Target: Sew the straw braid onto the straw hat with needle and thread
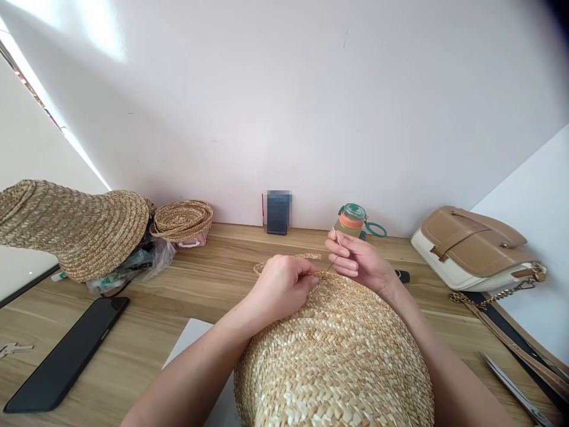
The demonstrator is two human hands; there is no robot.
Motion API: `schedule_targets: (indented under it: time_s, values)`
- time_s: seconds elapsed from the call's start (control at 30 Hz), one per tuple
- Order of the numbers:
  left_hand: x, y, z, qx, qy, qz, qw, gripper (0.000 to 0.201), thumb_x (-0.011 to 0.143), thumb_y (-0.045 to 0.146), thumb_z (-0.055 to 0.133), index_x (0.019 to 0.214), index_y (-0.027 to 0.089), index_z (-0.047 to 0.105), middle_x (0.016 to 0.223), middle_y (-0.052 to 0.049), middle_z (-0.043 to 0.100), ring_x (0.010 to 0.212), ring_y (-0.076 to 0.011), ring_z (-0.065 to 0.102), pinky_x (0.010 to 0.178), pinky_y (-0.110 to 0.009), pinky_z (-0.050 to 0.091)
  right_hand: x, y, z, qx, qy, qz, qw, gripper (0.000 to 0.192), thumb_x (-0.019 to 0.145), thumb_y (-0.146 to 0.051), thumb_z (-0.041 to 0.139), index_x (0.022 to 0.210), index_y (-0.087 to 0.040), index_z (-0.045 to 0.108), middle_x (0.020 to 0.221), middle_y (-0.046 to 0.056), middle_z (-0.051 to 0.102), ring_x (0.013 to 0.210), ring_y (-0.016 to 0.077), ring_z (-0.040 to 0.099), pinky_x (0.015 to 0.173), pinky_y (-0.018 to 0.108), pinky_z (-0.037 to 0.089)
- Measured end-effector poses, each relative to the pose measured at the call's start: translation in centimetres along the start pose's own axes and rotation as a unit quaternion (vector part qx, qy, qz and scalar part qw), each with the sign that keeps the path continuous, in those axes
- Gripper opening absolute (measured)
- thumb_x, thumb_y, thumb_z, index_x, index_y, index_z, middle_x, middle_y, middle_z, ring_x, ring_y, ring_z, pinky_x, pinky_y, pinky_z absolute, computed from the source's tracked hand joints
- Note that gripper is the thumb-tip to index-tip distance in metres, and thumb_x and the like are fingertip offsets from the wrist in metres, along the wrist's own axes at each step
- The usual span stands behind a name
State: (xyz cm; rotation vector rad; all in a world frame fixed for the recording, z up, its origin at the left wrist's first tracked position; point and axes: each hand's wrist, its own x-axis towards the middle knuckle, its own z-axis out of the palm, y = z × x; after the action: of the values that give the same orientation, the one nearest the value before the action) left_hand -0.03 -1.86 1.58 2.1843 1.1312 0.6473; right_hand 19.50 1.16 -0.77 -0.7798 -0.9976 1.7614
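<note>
Far left of the frame: a stack of woven hats (75,228) over a crumpled plastic bag (133,264), with a black phone (66,353) lying flat on the wooden table (186,290) below and a small key (13,349) at the edge. Slightly right, a coiled straw basket (183,220) against the wall. Centre back, a dark card holder (278,213), partly blurred.

Lower centre, filling the foreground: the straw hat (333,362), crown toward the camera, rim at the far side. Left hand (280,287) curled tight over that rim, fingers closed and pinching the braid edge (288,258). Just right of it, right hand (360,261) raised a little above the rim, thumb and forefinger pressed together on a thin needle (334,252), its long axis slanting from upper right down-left toward the pinched braid. Needle tip close to the rim, just beside the left fingertips; contact hard to judge. No thread discernible.

Behind the right hand, an orange-and-green bottle (351,220), base hidden. Far right, a tan-and-white handbag (475,249) with chain strap, and scissors (511,385) cut off at the lower-right corner.
</note>
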Motion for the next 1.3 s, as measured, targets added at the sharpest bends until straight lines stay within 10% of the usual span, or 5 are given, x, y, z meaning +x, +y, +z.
schedule_targets:
  time_s: [0.23, 0.53, 0.77, 1.0, 1.3]
  values:
    - [0.0, 0.0, -0.1, -0.006, 0.005, -0.005, 1.0, 0.017, 0.08, 0.02, 0.054, 0.075, 0.016, 0.07, 0.065, 0.002, 0.063, 0.06, -0.0096, 0.047, 0.06, -0.022, 0.03, -0.1, -0.8, -1.4, 0.078, 0.056, -0.082, 0.992, 0.018, 0.083, -0.019, 0.063, 0.072, -0.019, 0.049, 0.052, -0.009, 0.021, 0.046, 0.0059, 0.026, 0.068, 0.023, 0.055]
    - [0.1, 0.0, -0.1, -0.013, -0.009, -0.014, 1.0, 0.019, 0.08, 0.021, 0.054, 0.074, 0.016, 0.071, 0.061, 0.001, 0.059, 0.058, -0.0096, 0.044, 0.059, -0.021, 0.03, -0.1, -0.7, -1.6, 0.013, 0.149, -0.146, 0.978, 0.025, 0.075, -0.026, 0.075, 0.071, -0.02, 0.052, 0.05, -0.011, 0.031, 0.044, 0.005, 0.024, 0.079, 0.037, 0.058]
    - [0.2, -0.2, -0.1, -0.009, -0.014, -0.016, 1.0, 0.018, 0.079, 0.02, 0.054, 0.071, 0.015, 0.069, 0.059, 0.002, 0.055, 0.058, -0.0087, 0.042, 0.058, -0.022, 0.028, -1.4, -1.2, -0.8, -0.14, 0.022, -0.094, 0.985, 0.012, 0.085, -0.028, 0.064, 0.092, -0.026, 0.054, 0.054, -0.01, 0.042, 0.057, 0.0077, 0.046, 0.088, 0.038, 0.049]
    - [0.1, -0.7, 0.3, 0.02, -0.009, -0.003, 1.0, 0.02, 0.08, 0.023, 0.052, 0.07, 0.015, 0.068, 0.056, 0.003, 0.052, 0.057, -0.0094, 0.042, 0.055, -0.024, 0.024, -2.9, -1.7, 1.5, -0.481, -0.056, 0.007, 0.875, 0.024, 0.087, -0.039, 0.055, 0.091, -0.017, 0.063, 0.084, 0.002, 0.062, 0.077, 0.0143, 0.053, 0.069, 0.029, 0.042]
    - [0.1, -0.5, 0.6, 0.007, -0.014, -0.019, 1.0, 0.023, 0.079, 0.021, 0.051, 0.077, 0.016, 0.073, 0.06, 0.0, 0.061, 0.059, -0.0122, 0.048, 0.055, -0.024, 0.028, -3.6, -1.9, 3.0, -0.584, -0.024, 0.039, 0.811, 0.021, 0.082, -0.038, 0.058, 0.081, -0.018, 0.063, 0.078, 0.0, 0.063, 0.071, 0.0147, 0.051, 0.064, 0.027, 0.038]
